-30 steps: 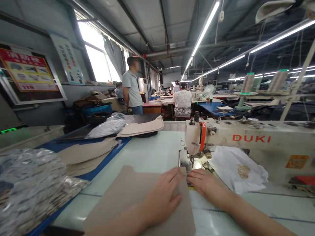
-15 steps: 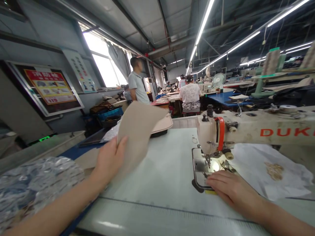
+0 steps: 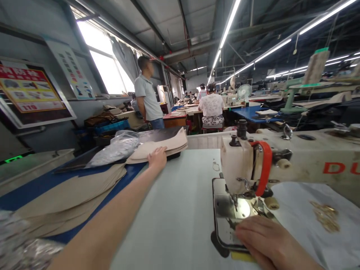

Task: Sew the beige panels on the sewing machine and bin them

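Observation:
My left hand [image 3: 158, 156] reaches to the far side of the table and rests, fingers spread, on top of a stack of beige panels [image 3: 177, 141]. My right hand [image 3: 263, 237] lies low at the front of the sewing machine [image 3: 236, 157]. Its fingers are stretched side by side over the metal needle plate [image 3: 222, 210], below the lit needle area, and its thumb is hidden. I see nothing held in it. A second fanned-out stack of beige panels [image 3: 70, 193] lies to the left of my left forearm.
A clear plastic bag [image 3: 116, 148] lies beside the far stack, and crinkled plastic [image 3: 36, 251] fills the lower left corner. Gold-coloured small pieces [image 3: 326, 215] sit on a white sheet [image 3: 298, 198] right of the machine. A person [image 3: 149, 93] stands beyond the table; another [image 3: 212, 107] sits farther back.
My left hand held up a single beige panel before; now it is farther forward on the far stack, with no panel raised. My right hand stays by the needle plate. The view has shifted.

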`<state>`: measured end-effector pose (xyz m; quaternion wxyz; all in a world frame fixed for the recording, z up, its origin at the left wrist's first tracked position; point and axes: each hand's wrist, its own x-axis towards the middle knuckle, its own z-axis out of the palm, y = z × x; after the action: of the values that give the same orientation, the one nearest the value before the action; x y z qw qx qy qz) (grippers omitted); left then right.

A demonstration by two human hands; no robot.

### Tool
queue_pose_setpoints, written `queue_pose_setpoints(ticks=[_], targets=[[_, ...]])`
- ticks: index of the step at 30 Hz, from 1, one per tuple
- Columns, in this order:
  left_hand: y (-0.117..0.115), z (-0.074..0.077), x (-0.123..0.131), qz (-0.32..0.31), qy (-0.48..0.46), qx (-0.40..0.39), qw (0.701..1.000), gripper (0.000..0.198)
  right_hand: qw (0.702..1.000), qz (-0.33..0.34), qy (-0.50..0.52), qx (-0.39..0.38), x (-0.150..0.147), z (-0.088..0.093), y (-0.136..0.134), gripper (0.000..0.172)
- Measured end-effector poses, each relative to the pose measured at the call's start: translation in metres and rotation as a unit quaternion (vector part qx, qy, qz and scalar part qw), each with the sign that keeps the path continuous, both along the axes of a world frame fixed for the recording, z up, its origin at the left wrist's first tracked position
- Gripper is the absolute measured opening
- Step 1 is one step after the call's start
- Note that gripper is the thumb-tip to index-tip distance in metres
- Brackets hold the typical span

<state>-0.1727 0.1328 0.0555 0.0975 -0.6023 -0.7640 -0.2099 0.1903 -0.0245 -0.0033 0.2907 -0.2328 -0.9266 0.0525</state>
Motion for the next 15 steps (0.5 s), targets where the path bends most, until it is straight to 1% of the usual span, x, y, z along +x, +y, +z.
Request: queue_pose_setpoints(ticks=[1, 2, 6, 8, 10, 12, 15], targets=[[0.002, -0.005, -0.003, 0.011, -0.001, -0.011, 1.0, 0.042, 1.0, -0.002, 0.0, -0.001, 0.0, 0.0, 0.001, 0.027], [0.004, -0.008, -0.005, 0.019, -0.002, -0.023, 1.0, 0.042, 1.0, -0.003, 0.001, 0.001, 0.0, -0.001, 0.001, 0.028], [0.005, -0.002, -0.013, 0.014, 0.003, -0.063, 0.998, 0.039, 1.0, 0.009, 0.004, 0.019, -0.001, 0.0, 0.002, 0.026], [0.0, 0.001, -0.011, 0.021, 0.008, -0.064, 0.998, 0.046, 1.0, 0.01, 0.013, 0.022, -0.002, 0.001, 0.002, 0.024], [-0.009, 0.001, -0.006, 0.035, 0.017, -0.05, 0.998, 0.055, 1.0, 0.004, 0.023, 0.019, -0.003, 0.001, 0.0, 0.024], [-0.022, 0.001, -0.003, 0.052, 0.03, -0.027, 0.998, 0.058, 1.0, 0.002, 0.022, 0.008, -0.003, 0.0, -0.002, 0.023], [-0.052, 0.005, -0.011, 0.097, 0.048, 0.001, 0.994, 0.057, 1.0, 0.0, 0.016, -0.013, 0.0, -0.001, -0.005, 0.022]])
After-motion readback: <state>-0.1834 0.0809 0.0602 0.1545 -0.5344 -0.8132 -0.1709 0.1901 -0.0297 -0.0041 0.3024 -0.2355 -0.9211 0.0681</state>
